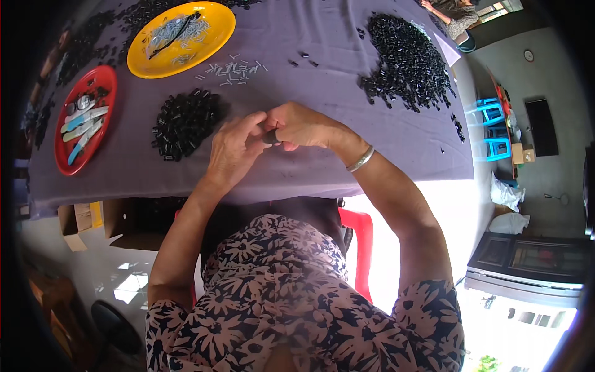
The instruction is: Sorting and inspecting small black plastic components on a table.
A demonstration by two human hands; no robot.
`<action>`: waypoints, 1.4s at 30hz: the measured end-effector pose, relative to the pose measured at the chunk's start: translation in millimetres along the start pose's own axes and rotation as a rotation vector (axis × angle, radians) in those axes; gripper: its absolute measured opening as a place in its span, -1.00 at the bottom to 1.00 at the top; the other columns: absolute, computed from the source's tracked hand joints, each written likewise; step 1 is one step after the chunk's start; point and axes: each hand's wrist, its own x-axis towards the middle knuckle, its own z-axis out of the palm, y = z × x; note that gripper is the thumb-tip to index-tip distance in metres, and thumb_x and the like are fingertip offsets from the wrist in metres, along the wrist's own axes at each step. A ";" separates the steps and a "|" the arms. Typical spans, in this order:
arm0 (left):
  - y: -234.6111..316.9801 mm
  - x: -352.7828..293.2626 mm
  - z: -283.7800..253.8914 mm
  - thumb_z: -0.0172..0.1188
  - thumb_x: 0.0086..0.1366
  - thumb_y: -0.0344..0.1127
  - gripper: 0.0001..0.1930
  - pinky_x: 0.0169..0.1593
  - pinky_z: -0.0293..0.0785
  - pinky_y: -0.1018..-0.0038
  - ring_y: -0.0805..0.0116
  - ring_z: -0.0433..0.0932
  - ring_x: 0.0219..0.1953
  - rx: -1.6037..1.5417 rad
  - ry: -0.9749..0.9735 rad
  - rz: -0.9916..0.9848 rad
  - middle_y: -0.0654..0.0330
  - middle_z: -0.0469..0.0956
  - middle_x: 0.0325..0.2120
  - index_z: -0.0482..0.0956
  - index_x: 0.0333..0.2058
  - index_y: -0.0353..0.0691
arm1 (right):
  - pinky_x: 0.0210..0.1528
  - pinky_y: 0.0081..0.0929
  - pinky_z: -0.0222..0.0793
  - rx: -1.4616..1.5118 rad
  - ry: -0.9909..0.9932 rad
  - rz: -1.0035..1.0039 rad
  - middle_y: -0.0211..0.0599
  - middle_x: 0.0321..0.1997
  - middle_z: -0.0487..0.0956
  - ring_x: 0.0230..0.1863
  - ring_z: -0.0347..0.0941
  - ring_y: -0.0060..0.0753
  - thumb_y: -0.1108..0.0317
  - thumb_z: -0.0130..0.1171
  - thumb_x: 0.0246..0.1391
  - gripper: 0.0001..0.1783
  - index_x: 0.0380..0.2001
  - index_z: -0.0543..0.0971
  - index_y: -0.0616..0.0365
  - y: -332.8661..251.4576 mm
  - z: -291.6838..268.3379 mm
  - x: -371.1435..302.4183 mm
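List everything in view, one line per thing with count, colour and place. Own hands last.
Tablecloth: one, purple, over the table
Plate: one, yellow, far left
Slim pieces: many, translucent, on and beside the plate
Tray: one, red, left
Tools: several, white and blue, in the tray
Piles: two main ones, black pieces, left-centre and far right
Stools: at least two, blue, right background
Bags: two, white, right floor
Chair: one, red, at the wearer
Other person: partly visible, upper right
Bracelet: one, silvery, right wrist
Small piece: one, dark, between the hands
Left hand; right hand: two, bare, centre
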 end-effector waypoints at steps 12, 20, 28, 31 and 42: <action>4.1 5.8 -26.5 0.27 -0.02 -0.47 -0.81 -0.25 0.32 0.32 0.19 0.45 -0.32 0.346 0.314 0.102 0.25 0.48 -0.45 0.59 -0.36 -0.14 | -0.43 -0.68 0.54 0.534 0.481 -0.276 -0.36 -0.41 0.55 -0.49 0.44 -0.68 0.66 -0.13 0.06 -0.72 -0.24 0.55 0.24 53.1 3.9 -33.9; -8.3 9.1 -47.3 0.26 0.02 -0.46 -0.72 -0.03 0.26 0.19 0.13 0.44 -0.16 0.539 0.414 -0.011 0.22 0.50 -0.27 0.58 -0.22 -0.15 | -0.49 -0.66 0.49 0.142 0.867 -0.222 -0.44 -0.44 0.56 -0.50 0.41 -0.71 0.58 0.04 0.08 -0.81 -0.28 0.61 0.21 65.2 -64.1 -3.3; 4.1 -1.6 -10.6 0.28 -0.07 -0.54 -0.71 -0.19 0.36 0.29 0.18 0.42 -0.22 0.189 0.156 0.138 0.26 0.45 -0.32 0.56 -0.29 -0.16 | -0.27 -0.43 0.51 -0.487 1.015 -0.325 -0.24 -0.33 0.61 -0.37 0.57 -0.33 0.59 0.03 -0.07 -0.68 -0.23 0.63 0.11 83.6 -106.4 43.2; 2.9 -3.1 -9.9 0.28 -0.08 -0.55 -0.72 -0.20 0.36 0.31 0.20 0.42 -0.23 0.205 0.125 0.108 0.28 0.45 -0.33 0.56 -0.32 -0.16 | -0.12 -0.31 0.47 -0.650 1.006 -0.305 -0.17 -0.24 0.60 -0.23 0.56 -0.14 0.60 0.01 -0.12 -0.67 -0.26 0.62 0.12 76.2 -102.4 45.6; 2.7 -0.2 -10.6 0.28 -0.03 -0.59 -0.77 -0.27 0.44 0.39 0.23 0.47 -0.33 0.128 0.173 0.157 0.27 0.50 -0.41 0.59 -0.35 -0.20 | -0.26 -0.22 0.46 -0.696 0.927 -0.155 -0.08 -0.39 0.59 -0.34 0.54 0.02 0.53 0.11 -0.19 -0.77 -0.35 0.60 0.21 55.5 -65.3 23.9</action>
